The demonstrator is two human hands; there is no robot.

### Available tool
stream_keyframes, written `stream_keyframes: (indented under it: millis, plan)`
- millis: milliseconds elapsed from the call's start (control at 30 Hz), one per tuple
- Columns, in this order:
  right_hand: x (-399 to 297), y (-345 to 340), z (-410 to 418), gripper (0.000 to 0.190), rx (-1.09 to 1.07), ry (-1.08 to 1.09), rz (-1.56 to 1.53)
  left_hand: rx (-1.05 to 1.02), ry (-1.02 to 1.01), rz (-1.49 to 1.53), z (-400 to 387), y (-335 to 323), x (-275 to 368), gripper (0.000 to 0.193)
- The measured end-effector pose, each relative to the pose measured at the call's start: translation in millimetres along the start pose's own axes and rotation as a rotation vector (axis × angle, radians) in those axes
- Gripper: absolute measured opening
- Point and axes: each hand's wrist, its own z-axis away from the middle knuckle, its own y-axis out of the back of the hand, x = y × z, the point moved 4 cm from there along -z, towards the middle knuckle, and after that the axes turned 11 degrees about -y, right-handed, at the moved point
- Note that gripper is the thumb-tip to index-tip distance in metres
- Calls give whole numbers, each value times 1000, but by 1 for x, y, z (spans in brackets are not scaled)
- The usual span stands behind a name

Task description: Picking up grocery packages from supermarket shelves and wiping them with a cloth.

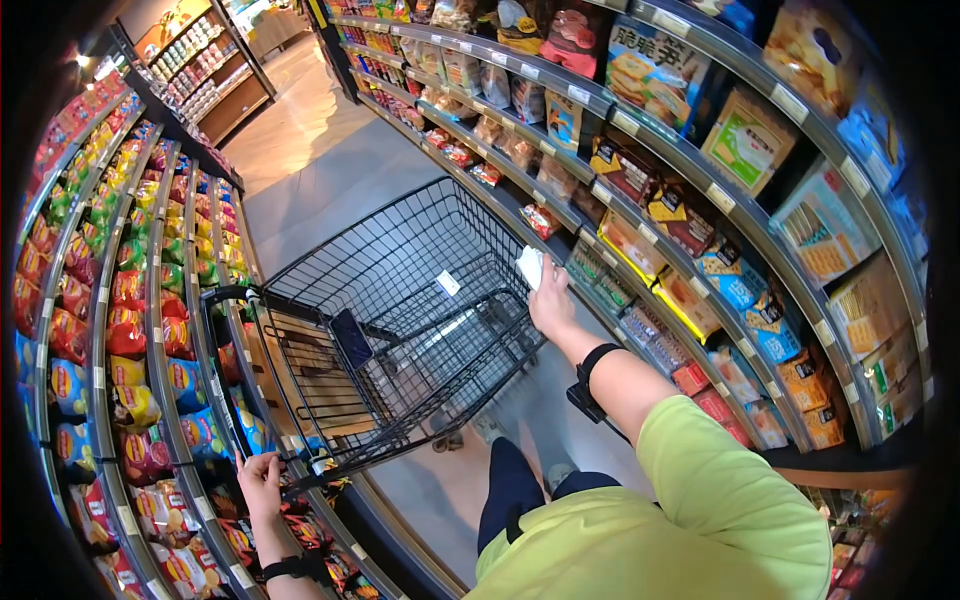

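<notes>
A black wire shopping cart (390,247) stands turned sideways before me. At the near end of its push handle (217,390), my left hand (260,480) has its fingers curled on the bar. Above the cart's right rim, my right hand (553,298) grips a small white item (529,267), perhaps folded paper; the fingers hide part of it. Inside the wire basket there is a small white label or slip (448,283), with print too small to make out. A dark blue panel (351,339) sits at the handle end. Otherwise the basket holds no goods that I can see.
Shelves of bagged chips (139,307) curve along the left. To the right rise shelves of biscuits and packaged snacks (679,217), close to my right arm. Grey floor (330,187) runs ahead to a wooden floor (296,105) and a display rack (199,71).
</notes>
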Motion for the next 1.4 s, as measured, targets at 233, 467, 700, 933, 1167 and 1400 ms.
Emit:
stream_keyframes:
  millis: [233, 467, 700, 933, 1167, 1400]
  plan:
    - [-55, -28, -71, 74, 6, -13, -15, 2, -88, 26, -106, -12, -30, 7]
    - [-102, -56, -138, 73, 28, -55, -10, 27, -134, 15, -211, -22, -45, 8]
    - [-150, -80, -206, 71, 25, -72, -22, -19, -112, 49, -293, -37, -72, 9]
    - [-194, -104, -272, 75, -1, -50, -25, -89, -127, -81, -381, -49, -78, 12]
    - [-240, -126, -325, 79, -66, -9, -53, -22, -85, -545, -443, -83, -87, 15]
    - [-282, -147, -366, 76, -81, 11, -96, -44, -349, -85, -551, -215, 76, 27]
